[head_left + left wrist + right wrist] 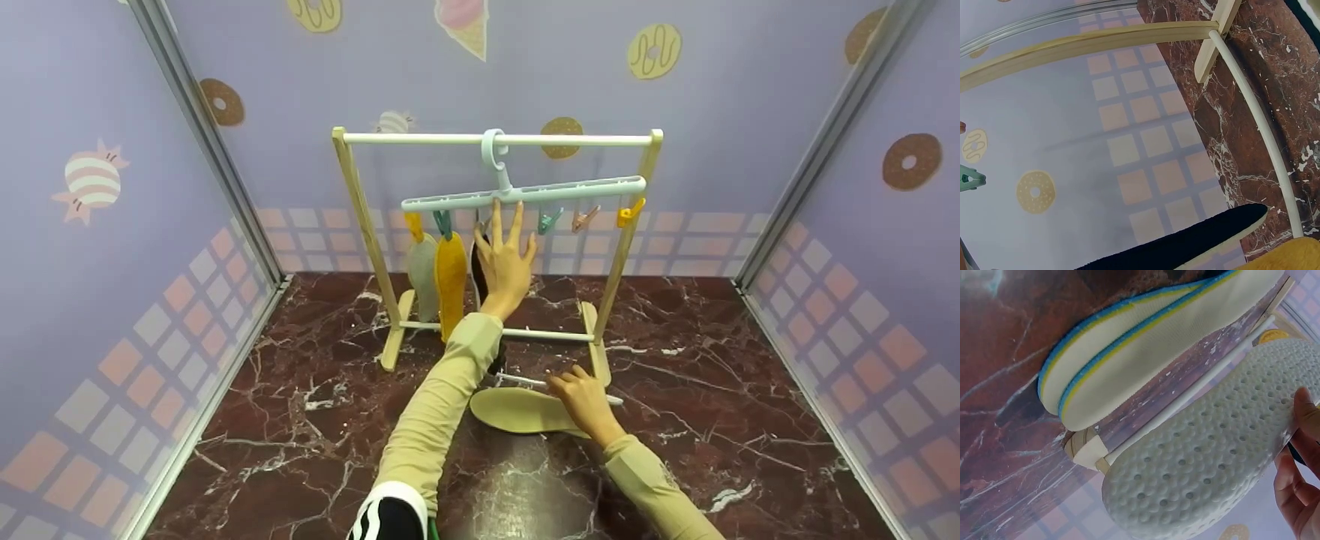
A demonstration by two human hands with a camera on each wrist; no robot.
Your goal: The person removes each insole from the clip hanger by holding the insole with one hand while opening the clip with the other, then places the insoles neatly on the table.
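My left hand (pixel 506 266) reaches up with fingers spread, and its fingertips touch the pale clip hanger (pixel 450 201) near the middle. Beside it hang a grey insole (pixel 425 277), a yellow-orange insole (pixel 451 281) and a dark insole (pixel 1185 239), the last partly hidden by the hand in the head view. Low on the right, my right hand (pixel 585 401) pinches a white dimpled insole (pixel 1202 444) between thumb and fingers. Seen nearly edge-on from the head, it is above a beige insole (pixel 517 410) on the table. The right wrist view shows two overlapping cream insoles (pixel 1145 354) with blue-yellow edges.
The hanger hooks over a wooden rack's white top rail (pixel 585 140). A green clip (pixel 550 220), a pink clip (pixel 585 219) and an orange clip (pixel 631 213) hang on its right half. Dark red marble-patterned tabletop (pixel 315 450) lies below, between patterned walls.
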